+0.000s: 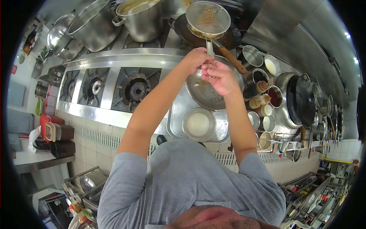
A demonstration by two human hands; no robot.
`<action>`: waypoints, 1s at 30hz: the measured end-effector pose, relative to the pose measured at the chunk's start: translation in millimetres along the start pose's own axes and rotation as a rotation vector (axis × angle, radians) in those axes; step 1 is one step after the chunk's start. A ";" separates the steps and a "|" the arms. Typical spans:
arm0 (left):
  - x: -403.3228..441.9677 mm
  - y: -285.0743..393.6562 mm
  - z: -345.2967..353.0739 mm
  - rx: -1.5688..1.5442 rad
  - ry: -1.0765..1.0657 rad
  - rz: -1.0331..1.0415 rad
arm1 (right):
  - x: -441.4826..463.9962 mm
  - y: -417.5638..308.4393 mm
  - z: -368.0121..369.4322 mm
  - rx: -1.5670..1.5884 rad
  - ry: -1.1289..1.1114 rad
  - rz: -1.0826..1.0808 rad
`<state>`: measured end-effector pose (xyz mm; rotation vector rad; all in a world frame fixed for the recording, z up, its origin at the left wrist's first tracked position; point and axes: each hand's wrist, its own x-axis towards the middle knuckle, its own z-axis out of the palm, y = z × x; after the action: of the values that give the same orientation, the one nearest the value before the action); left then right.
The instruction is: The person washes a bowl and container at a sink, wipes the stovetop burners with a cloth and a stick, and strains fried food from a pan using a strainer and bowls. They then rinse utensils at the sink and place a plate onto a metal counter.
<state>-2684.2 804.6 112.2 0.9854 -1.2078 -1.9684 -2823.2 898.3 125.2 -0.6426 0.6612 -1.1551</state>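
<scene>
A round, fine-mesh metal strainer (208, 17) speckled with brown crumbs sits over a broad, dark, two-handled metal wok (182, 35) at the back of a kitchen range, where anything passing through the mesh would presumably land in the wok. The left hand (197, 60) closes its fingers around the strainer's slim metal handle, while the right hand (220, 77), palm turned up, has its fingers narrowed on the looped end, a two-handed hold that probably steadies the long-handled load. Whether the mesh touches the wok's contents cannot be told. A brown wooden handle (231, 59) slants out of the wok beside the hands. Beneath them lies a wide, shallow, grey metal pan (201, 91), and nearer the body a round metal bowl of whitish liquid (198, 124) stands on a rectangular silver tray (175, 114), perhaps to contain spills. Brown-topped squeeze bottles (262, 86) and a metal pot of reddish sauce (274, 96) cluster at right, apparently for easy reach.
</scene>
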 end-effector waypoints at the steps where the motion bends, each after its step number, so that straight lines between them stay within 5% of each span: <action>1: 0.9 0.4 1.2 0.022 -0.007 -0.001 | 5.8 -4.1 -0.6 0.047 0.042 0.029; 5: 6.7 -5.5 11.6 -0.067 -0.018 -0.025 | 35.6 -14.0 -24.5 0.410 -0.006 0.256; 10: -32.9 2.6 4.8 0.111 0.041 0.014 | 29.9 -12.0 -13.6 0.161 0.228 0.121; 18: -244.1 -34.6 -106.3 0.386 0.043 0.028 | 2.1 17.8 -42.1 0.091 0.181 0.123; 23: -392.3 -73.0 -177.2 0.393 0.312 -0.080 | -54.1 41.5 14.3 -0.002 0.109 0.158; 30: -607.0 -187.1 -296.9 -0.020 0.640 -0.095 | -64.7 146.1 190.4 -0.125 -0.144 0.365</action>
<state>-2136.3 1231.5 16.8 1.5298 -0.7850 -1.5340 -2608.9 1022.2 147.7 -0.6718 0.6977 -0.7275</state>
